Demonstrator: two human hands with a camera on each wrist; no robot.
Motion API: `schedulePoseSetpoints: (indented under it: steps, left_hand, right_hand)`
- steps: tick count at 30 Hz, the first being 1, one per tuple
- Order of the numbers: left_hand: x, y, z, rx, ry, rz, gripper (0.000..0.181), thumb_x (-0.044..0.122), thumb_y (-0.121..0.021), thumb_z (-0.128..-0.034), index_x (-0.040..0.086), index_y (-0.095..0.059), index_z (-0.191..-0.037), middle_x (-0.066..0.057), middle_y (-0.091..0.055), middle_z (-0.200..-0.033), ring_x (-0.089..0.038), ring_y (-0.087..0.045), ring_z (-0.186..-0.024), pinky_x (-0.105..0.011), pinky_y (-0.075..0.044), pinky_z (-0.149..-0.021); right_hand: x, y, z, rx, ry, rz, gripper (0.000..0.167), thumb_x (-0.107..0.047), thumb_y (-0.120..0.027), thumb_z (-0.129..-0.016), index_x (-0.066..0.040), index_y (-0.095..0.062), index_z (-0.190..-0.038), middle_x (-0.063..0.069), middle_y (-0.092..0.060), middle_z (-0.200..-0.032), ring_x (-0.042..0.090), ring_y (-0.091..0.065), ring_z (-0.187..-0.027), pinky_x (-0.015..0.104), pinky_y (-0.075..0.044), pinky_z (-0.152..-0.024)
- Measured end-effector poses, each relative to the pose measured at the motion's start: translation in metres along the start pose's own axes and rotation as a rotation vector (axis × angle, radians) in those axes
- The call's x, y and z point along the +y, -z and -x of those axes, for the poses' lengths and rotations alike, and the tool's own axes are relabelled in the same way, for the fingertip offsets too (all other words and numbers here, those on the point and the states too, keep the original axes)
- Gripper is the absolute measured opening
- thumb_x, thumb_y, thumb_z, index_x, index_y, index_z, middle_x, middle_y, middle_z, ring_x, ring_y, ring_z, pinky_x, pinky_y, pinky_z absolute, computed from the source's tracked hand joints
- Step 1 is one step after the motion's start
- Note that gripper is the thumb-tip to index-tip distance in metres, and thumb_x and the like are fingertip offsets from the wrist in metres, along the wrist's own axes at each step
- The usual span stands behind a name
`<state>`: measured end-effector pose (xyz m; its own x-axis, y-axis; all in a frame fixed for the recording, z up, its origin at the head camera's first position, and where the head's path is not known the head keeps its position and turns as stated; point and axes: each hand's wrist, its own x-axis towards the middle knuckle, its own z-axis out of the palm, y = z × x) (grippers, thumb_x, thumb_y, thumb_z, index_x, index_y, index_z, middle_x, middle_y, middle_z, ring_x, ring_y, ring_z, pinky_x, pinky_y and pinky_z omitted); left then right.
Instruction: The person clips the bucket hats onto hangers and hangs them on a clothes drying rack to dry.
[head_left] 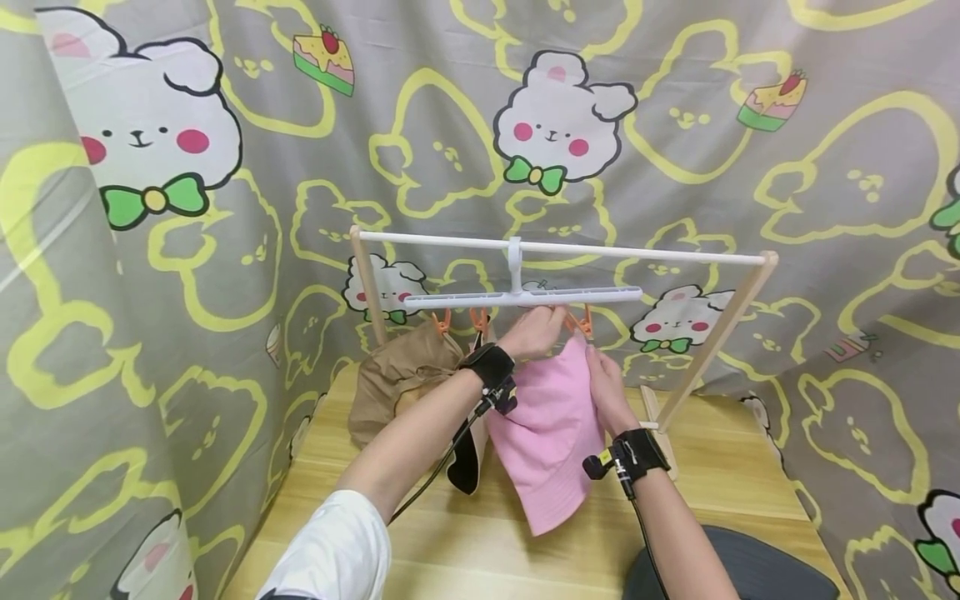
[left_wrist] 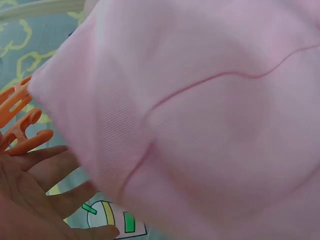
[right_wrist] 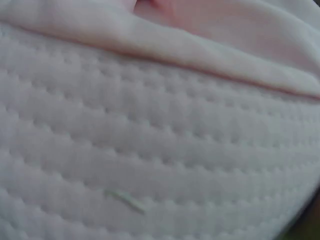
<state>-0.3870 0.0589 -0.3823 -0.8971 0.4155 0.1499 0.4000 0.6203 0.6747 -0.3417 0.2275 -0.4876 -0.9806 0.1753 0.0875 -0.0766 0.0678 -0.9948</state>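
Observation:
A pink bucket hat (head_left: 551, 425) hangs below the white hanger bar (head_left: 457, 300). My right hand (head_left: 609, 385) grips the hat's right edge, its fingers partly hidden by the cloth. Its stitched brim (right_wrist: 150, 135) fills the right wrist view, where the hand is out of sight. My left hand (head_left: 534, 332) is just under the bar and pinches an orange clip (left_wrist: 27, 137); its other fingers are spread beside the hat. Another orange clip (head_left: 587, 321) meets the hat's upper corner.
Left of the pink hat hang a brown hat (head_left: 408, 367) and a black-and-beige item (head_left: 467, 462), under more orange clips (head_left: 442, 321). A wooden rack with a white rod (head_left: 637, 252) stands on the wooden table (head_left: 450, 550). A dark rounded object (head_left: 750, 567) is at front right.

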Motion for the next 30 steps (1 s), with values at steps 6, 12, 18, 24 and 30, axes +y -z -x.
schedulePoseSetpoints:
  steps: [6,12,18,24,30]
  left_hand:
    - [0.003,-0.001,-0.002,-0.026,-0.037,0.02,0.062,0.043,-0.02,-0.111,0.013,-0.072,-0.098,-0.006,-0.07,-0.091,-0.022,-0.067,-0.088,-0.035,-0.053,-0.084]
    - [0.006,-0.001,-0.002,-0.047,-0.049,0.048,0.064,0.043,-0.021,-0.1132,0.011,-0.075,-0.107,-0.009,-0.074,-0.116,-0.024,-0.069,-0.111,-0.033,-0.051,-0.099]
    - [0.007,-0.004,0.0,-0.052,-0.039,0.067,0.067,0.047,-0.018,-0.1131,0.009,-0.072,-0.117,-0.013,-0.071,-0.125,-0.027,-0.067,-0.116,-0.035,-0.05,-0.102]
    - [0.004,-0.009,0.003,-0.036,-0.046,0.141,0.067,0.058,-0.029,-0.1106,0.009,-0.074,-0.108,-0.012,-0.069,-0.095,-0.025,-0.066,-0.091,-0.034,-0.05,-0.08]
    - [0.005,-0.013,0.01,0.027,0.058,0.118,0.08,0.072,-0.028,-0.1046,0.008,-0.075,-0.114,-0.018,-0.074,-0.118,-0.033,-0.07,-0.107,-0.041,-0.054,-0.089]
  right_hand:
    - [-0.007,-0.004,-0.008,-0.023,-0.03,-0.013,0.056,-0.043,-0.042,-0.113,0.003,-0.059,-0.142,0.013,-0.061,-0.13,0.016,-0.055,-0.114,0.027,-0.043,-0.101]
    - [-0.015,-0.01,-0.016,-0.004,-0.072,-0.068,0.055,-0.041,-0.044,-0.112,0.003,-0.058,-0.142,0.012,-0.059,-0.131,0.016,-0.054,-0.115,0.028,-0.043,-0.102]
    - [-0.02,-0.014,-0.019,-0.023,-0.08,-0.104,0.052,-0.044,-0.048,-0.111,0.001,-0.06,-0.134,0.001,-0.057,-0.113,0.012,-0.055,-0.104,0.024,-0.046,-0.091]
    - [-0.033,-0.014,-0.016,-0.09,-0.007,-0.016,0.053,-0.04,-0.04,-0.114,-0.002,-0.056,-0.146,0.008,-0.056,-0.137,0.012,-0.05,-0.12,0.024,-0.04,-0.101]
    - [-0.056,-0.014,-0.006,-0.164,0.002,0.079,0.048,-0.026,-0.033,-0.116,0.007,-0.05,-0.146,0.024,-0.05,-0.149,0.031,-0.048,-0.137,0.042,-0.037,-0.117]
